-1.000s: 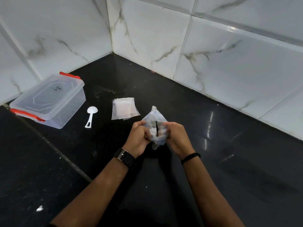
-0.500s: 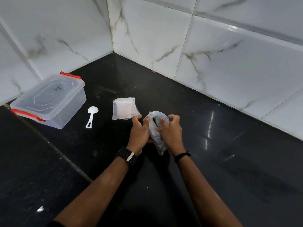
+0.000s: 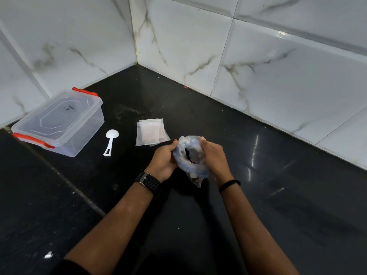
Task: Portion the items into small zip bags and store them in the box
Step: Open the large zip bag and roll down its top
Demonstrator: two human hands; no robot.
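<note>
A clear plastic bag [image 3: 190, 157] with dark bits inside sits between my hands at the middle of the black counter. My left hand [image 3: 163, 160] grips its left rim and my right hand [image 3: 213, 158] grips its right rim, holding the mouth spread wide. A stack of small clear zip bags [image 3: 150, 132] lies flat just beyond my left hand. A white plastic scoop [image 3: 110, 140] lies to their left. Further left stands a clear plastic box [image 3: 59, 122] with red clips, its lid on.
White marble-look tiled walls [image 3: 258, 66] meet in a corner behind the counter [image 3: 278, 195]. A seam runs diagonally across the counter at the left. A small white scrap [image 3: 48, 255] lies near the bottom left.
My hands lowered the bag toward the counter and pulled its mouth apart; the opening now faces up and shows the dark contents.
</note>
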